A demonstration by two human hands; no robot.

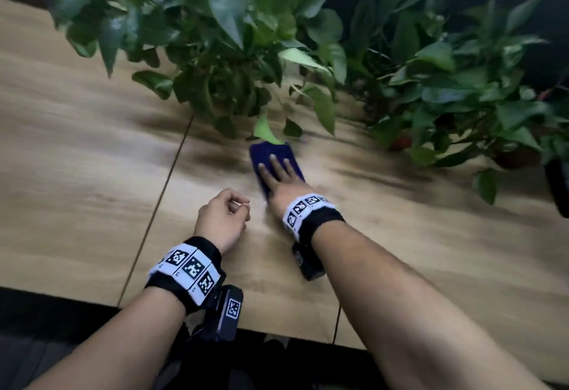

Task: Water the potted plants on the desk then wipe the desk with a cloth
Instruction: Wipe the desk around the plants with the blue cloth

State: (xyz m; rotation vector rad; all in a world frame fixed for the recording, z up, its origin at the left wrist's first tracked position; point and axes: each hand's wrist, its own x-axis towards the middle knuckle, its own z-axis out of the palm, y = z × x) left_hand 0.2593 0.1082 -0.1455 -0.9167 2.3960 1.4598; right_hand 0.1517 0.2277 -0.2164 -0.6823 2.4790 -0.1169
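A dark blue cloth [278, 152] lies flat on the light wooden desk [77, 158], just below the hanging leaves of a large leafy plant [215, 35]. My right hand [281, 180] presses flat on the cloth with its fingers spread. My left hand [223, 220] rests on the desk to the left of it, curled into a loose fist with nothing in it. A second leafy plant [446, 88] stands at the right; its reddish pot [514, 158] shows partly under the leaves. The first plant's pot is hidden by foliage.
A thin dark seam [160, 198] runs diagonally across the desk left of my hands. The desk's near edge [277, 334] borders a dark floor. A dark object [557, 186] sits at the far right edge. Both wrists wear black bands with printed markers.
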